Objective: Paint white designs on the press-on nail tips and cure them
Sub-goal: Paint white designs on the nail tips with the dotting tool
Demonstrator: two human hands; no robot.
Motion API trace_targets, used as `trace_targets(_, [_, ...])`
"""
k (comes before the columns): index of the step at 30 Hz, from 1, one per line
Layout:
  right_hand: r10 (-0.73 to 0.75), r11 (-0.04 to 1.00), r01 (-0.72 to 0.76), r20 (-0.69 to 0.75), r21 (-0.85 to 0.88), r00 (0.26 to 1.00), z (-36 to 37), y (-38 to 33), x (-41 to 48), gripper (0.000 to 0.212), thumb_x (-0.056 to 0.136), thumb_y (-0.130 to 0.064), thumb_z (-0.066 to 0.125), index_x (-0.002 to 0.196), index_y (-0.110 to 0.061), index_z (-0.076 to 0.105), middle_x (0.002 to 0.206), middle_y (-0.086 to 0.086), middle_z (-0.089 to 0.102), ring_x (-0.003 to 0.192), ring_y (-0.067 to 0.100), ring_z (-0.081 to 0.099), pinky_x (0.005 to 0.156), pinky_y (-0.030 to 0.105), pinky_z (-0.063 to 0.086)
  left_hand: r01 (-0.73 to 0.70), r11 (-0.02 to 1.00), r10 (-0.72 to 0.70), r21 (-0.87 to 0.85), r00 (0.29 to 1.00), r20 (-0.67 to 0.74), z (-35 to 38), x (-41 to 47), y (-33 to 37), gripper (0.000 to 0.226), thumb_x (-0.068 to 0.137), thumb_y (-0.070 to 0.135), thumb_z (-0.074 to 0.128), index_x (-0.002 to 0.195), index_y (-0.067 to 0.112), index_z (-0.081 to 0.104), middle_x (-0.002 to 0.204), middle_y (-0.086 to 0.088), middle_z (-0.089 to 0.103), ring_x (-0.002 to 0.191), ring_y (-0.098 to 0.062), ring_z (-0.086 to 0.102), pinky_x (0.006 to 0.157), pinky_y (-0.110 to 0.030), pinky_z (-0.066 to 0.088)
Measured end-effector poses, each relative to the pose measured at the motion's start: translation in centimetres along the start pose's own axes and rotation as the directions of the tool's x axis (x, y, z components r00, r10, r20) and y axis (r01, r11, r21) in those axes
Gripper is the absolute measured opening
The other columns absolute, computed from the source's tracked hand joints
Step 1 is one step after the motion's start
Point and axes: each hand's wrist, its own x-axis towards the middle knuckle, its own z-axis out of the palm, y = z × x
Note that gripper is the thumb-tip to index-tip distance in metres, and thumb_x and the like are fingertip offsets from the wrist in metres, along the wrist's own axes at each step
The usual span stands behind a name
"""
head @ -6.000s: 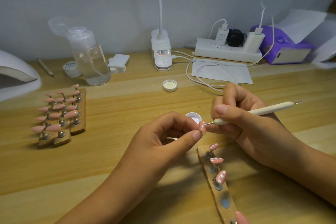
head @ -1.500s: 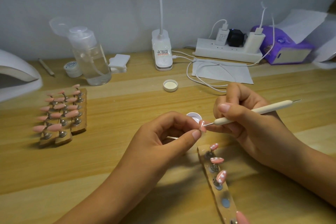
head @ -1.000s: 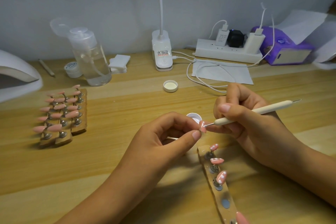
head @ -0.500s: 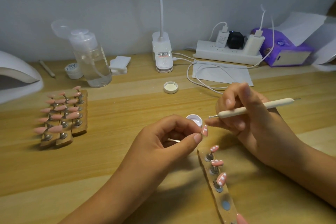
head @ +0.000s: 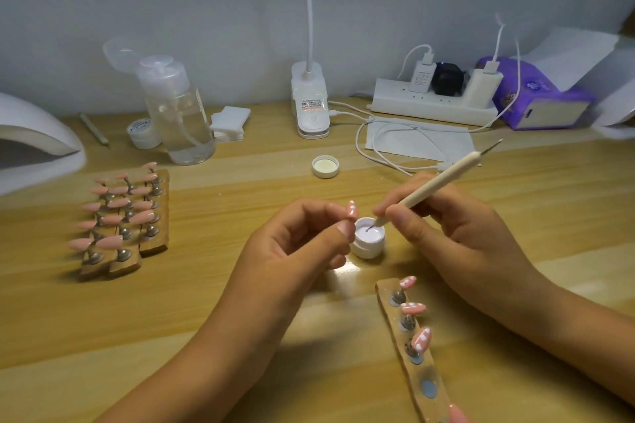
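My left hand (head: 299, 244) pinches a pink nail tip (head: 352, 210) with white dots, held upright on its stand just left of the small white paint jar (head: 368, 241). My right hand (head: 450, 233) grips a cream dotting pen (head: 436, 184), and its fine metal tip dips into the white paint in the jar. A wooden strip (head: 417, 350) at the lower right holds three pink tips painted with white marks and another pink tip at the bottom edge. Plain pink tips stand on a wooden holder (head: 127, 220) at the left.
The white curing lamp (head: 31, 137) sits at the far left edge. Behind are a clear pump bottle (head: 178, 113), a small white pot (head: 142, 130), cotton pads (head: 228, 122), the jar lid (head: 325, 166), a lamp base (head: 311, 106), a power strip (head: 433, 103) with cables and a purple tissue pack (head: 539, 103).
My right hand lifted the pen off the nail tip and swung its point down into the paint jar. My left hand moved the nail tip slightly left and away from the pen.
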Motion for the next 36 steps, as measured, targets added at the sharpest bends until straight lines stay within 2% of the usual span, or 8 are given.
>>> trace_targets(2, [-0.043,0.996,0.045,0.035,-0.079,0.998,0.0,0.2,0.0,0.011,0.092,-0.033,0.060,0.097,-0.026,0.067,0.092,-0.009,0.064,0.082,0.026,0.057,0.072,0.037,0.048,-0.002,1.000,0.002,0.009,1.000,-0.002,0.0,0.0,-0.1,0.017,0.070,0.036,0.072,0.086,0.028,0.074,0.082,0.010,0.069,0.074,-0.002,0.061,0.066,-0.014,0.049])
trace_targets(4, [-0.064,0.992,0.070,0.053,-0.108,0.997,0.1,0.3,0.1,0.011,0.093,-0.034,0.060,0.097,-0.026,0.066,0.092,-0.010,0.062,0.082,0.022,0.055,0.071,0.033,0.047,-0.001,1.000,0.001,0.016,1.000,-0.003,0.0,0.0,-0.1,0.018,0.071,0.036,0.072,0.086,0.028,0.073,0.081,0.010,0.068,0.074,-0.002,0.061,0.067,-0.014,0.049])
trace_targets(10, [-0.039,0.995,0.045,0.068,-0.092,0.997,0.1,0.4,0.2,0.013,0.092,-0.035,0.057,0.097,-0.027,0.066,0.094,-0.013,0.062,0.083,0.021,0.055,0.072,0.034,0.047,0.005,1.000,-0.005,0.022,1.000,-0.003,0.0,0.0,0.0,0.018,0.070,0.037,0.071,0.086,0.028,0.073,0.080,0.010,0.068,0.074,-0.004,0.061,0.067,-0.014,0.049])
trace_targets(13, [-0.044,0.999,0.044,0.011,0.003,0.999,0.0,0.2,0.0,0.014,0.092,-0.031,0.059,0.099,-0.020,0.067,0.094,-0.008,0.064,0.084,0.027,0.057,0.074,0.037,0.048,0.003,1.000,-0.003,0.018,1.000,0.000,0.1,-0.1,0.0,0.017,0.070,0.035,0.071,0.086,0.028,0.073,0.080,0.010,0.068,0.074,-0.004,0.061,0.067,-0.015,0.049])
trace_targets(21, [0.062,0.944,-0.010,-0.147,0.330,0.987,-0.7,-0.4,0.2,0.009,0.083,-0.018,0.066,0.089,-0.019,0.060,0.079,-0.013,0.061,0.077,0.003,0.062,0.070,0.012,0.046,-0.001,1.000,0.002,0.021,1.000,-0.011,0.4,-0.1,0.2,0.010,0.077,0.023,0.069,0.084,0.028,0.074,0.079,0.008,0.069,0.069,-0.005,0.059,0.065,-0.015,0.049])
trace_targets(26, [0.164,0.879,-0.092,-0.115,0.468,0.980,-1.3,0.0,0.2,0.015,0.076,-0.024,0.072,0.075,-0.029,0.057,0.071,-0.008,0.055,0.072,0.002,0.060,0.072,0.018,0.045,-0.008,1.000,0.008,0.024,1.000,0.003,0.6,-0.2,0.4,0.010,0.076,0.022,0.069,0.082,0.028,0.075,0.076,0.007,0.069,0.067,-0.004,0.059,0.064,-0.014,0.049])
trace_targets(30, [0.215,0.821,-0.140,-0.073,0.554,0.974,-1.5,0.2,0.2,0.013,0.071,-0.029,0.069,0.068,-0.030,0.056,0.068,-0.006,0.053,0.069,0.005,0.055,0.084,0.033,0.044,-0.016,0.998,0.013,0.056,0.999,0.050,0.7,-0.4,0.4,0.009,0.076,0.021,0.072,0.082,0.028,0.074,0.077,0.008,0.070,0.069,-0.002,0.062,0.063,-0.012,0.048])
trace_targets(36, [0.193,0.771,-0.150,-0.002,0.619,0.981,-1.3,-0.3,0.2,0.018,0.073,-0.017,0.069,0.070,-0.024,0.053,0.065,-0.003,0.051,0.064,0.007,0.054,0.083,0.031,0.053,-0.001,0.995,-0.007,0.102,0.997,0.079,0.8,-0.4,0.1,0.013,0.070,0.031,0.076,0.082,0.025,0.074,0.076,0.007,0.070,0.069,-0.002,0.060,0.063,-0.013,0.047])
